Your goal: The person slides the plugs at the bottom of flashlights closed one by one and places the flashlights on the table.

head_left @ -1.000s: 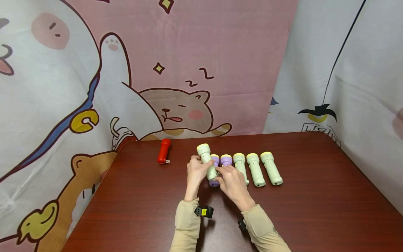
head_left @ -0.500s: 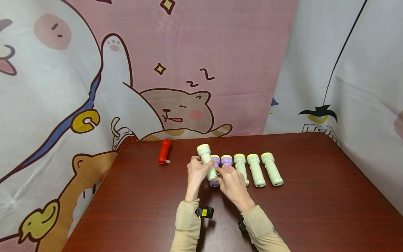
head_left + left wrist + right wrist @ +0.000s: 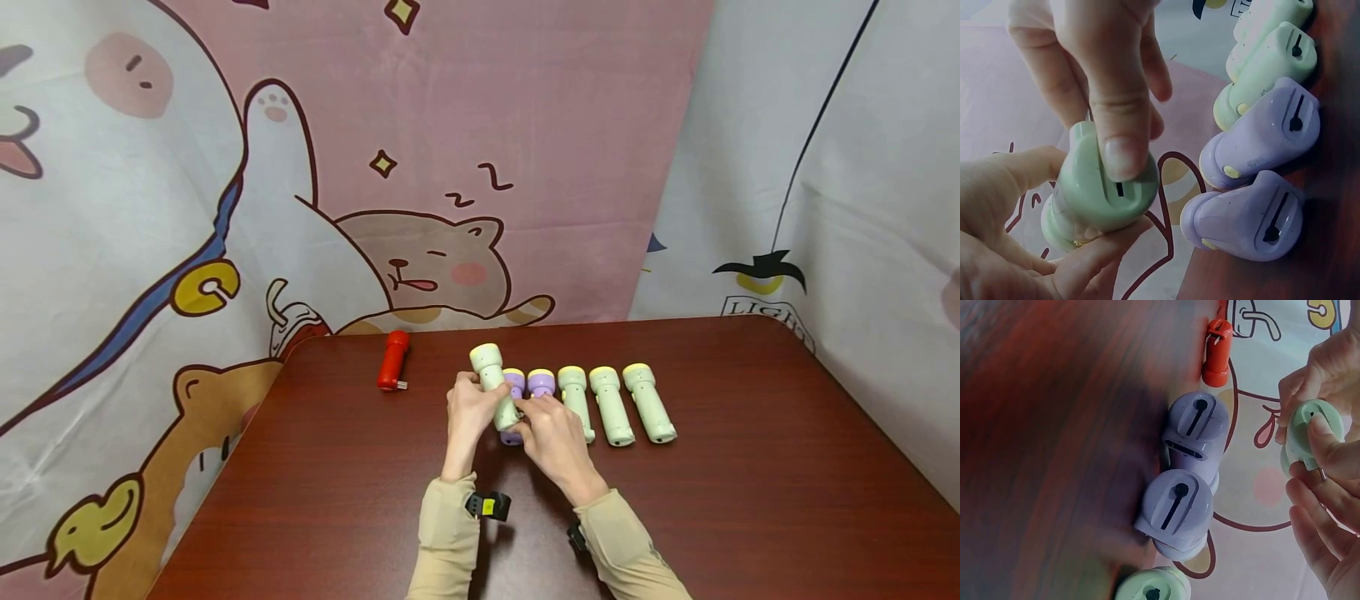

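Observation:
A pale green flashlight [image 3: 487,364] with a yellow-rimmed head is held up off the table, its lens end away from me. My left hand [image 3: 468,408] grips its body from the left. My right hand [image 3: 557,437] is at its rear end; in the left wrist view the thumb presses on the slotted end cap [image 3: 1075,194]. In the right wrist view the index finger is under the cap's edge, beside a small metal prong [image 3: 1322,474]. Just right of the held flashlight lie two purple flashlights [image 3: 514,381], partly covered by my hands.
Farther right in the same row lie three pale green flashlights [image 3: 611,408]. A red flashlight [image 3: 392,362] with metal prongs out at its base lies at the back left. The brown table [image 3: 337,500] meets a cartoon-printed cloth [image 3: 585,167] behind and at the sides.
Both hands and the held green flashlight stay nearly in place. The whole head view shifts slightly to the right.

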